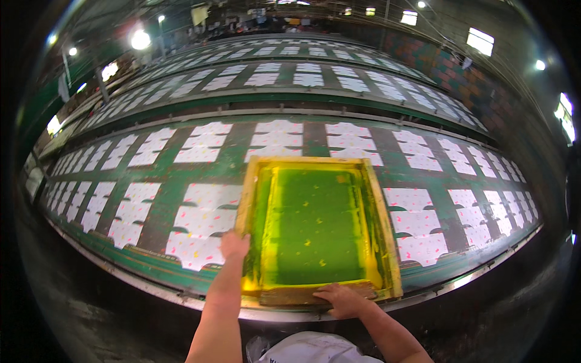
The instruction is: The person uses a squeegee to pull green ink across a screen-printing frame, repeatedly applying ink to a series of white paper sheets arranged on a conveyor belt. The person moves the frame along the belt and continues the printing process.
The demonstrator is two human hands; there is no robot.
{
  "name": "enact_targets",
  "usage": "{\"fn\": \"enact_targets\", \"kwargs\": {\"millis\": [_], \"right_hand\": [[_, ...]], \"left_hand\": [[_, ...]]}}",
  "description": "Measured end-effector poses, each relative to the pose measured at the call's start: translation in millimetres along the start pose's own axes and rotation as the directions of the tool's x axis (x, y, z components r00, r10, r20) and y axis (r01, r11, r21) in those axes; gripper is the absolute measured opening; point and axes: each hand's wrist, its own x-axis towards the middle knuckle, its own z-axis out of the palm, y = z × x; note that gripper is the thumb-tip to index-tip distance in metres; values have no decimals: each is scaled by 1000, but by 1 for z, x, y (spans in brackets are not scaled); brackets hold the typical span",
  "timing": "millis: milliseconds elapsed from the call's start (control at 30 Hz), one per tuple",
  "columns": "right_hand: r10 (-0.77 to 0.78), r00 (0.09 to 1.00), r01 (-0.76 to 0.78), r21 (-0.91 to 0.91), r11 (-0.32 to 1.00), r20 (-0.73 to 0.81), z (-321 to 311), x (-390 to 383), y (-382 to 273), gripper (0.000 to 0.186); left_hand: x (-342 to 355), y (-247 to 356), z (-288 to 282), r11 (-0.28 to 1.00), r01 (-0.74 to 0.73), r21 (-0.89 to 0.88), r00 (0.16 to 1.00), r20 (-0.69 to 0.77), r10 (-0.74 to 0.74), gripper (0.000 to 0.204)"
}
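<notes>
A wooden screen-printing frame (pixel 385 230) with green mesh (pixel 311 224) and yellow ink along its inner edges lies on the long green printing table (pixel 158 172) in front of me. My left hand (pixel 235 245) grips the frame's left side, fingers curled at the rail. A brown wooden squeegee (pixel 278 296) lies across the frame's near end, and my right hand (pixel 338 301) holds it right of its middle. White cut fabric pieces (pixel 203 218) with small pink and yellow prints lie in stacked-looking columns either side of the frame.
More fabric pieces (pixel 411 227) line the table to both sides. Further long tables with white pieces (pixel 308 78) run behind it. A metal rail (pixel 463 279) edges the near side. A brick wall (pixel 423 60) stands at back right, and lamps and windows show above.
</notes>
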Motion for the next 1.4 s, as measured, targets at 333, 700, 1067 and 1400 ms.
{"fn": "enact_targets", "kwargs": {"millis": [333,700,1067,1400], "right_hand": [[433,604,-550,43,834,-669,-56,-99,139,65],[798,362,-762,340,551,-482,-68,-75,168,75],[710,337,-719,318,618,-618,-91,-72,148,56],[683,347,-677,332,657,-643,-158,-121,172,50]], "left_hand": [[5,16,-3,989,145,10,988,46,-145,61],[14,3,9,988,64,-139,997,42,-59,49],[35,-33,27,912,-50,-408,997,28,67,43],[34,22,31,778,-26,-628,994,65,86,32]]}}
